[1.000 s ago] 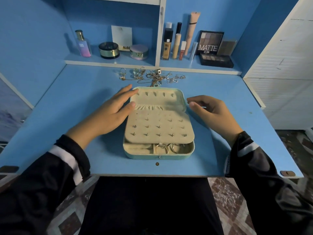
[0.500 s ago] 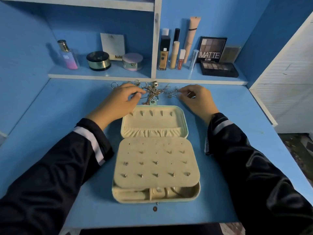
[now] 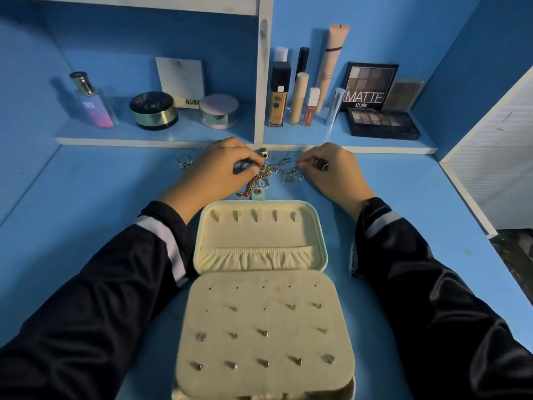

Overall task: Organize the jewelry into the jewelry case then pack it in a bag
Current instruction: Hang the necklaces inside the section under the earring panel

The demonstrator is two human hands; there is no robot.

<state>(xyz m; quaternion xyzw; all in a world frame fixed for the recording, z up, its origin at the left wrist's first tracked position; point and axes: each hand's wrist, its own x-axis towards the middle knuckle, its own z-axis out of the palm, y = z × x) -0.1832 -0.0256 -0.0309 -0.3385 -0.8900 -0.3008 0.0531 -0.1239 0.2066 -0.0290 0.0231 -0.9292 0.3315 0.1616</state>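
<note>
Both hands, beside the case a second ago, now reach past it: left hand point(image 3: 219, 168) and right hand point(image 3: 331, 168) each pinch with curled fingers into the one tangled heap of jewelry point(image 3: 266, 171) at the back of the table point(image 3: 101, 197). One ring point(image 3: 184, 161) lies apart, to the left. One case point(image 3: 259, 255) lies open, its near edge cut off; the heap's pieces cannot be counted.

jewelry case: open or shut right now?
Open. The jewelry case has its lid folded back flat on the desk, hooks and elastic pocket showing; the earring panel lies over the lower half.
</note>
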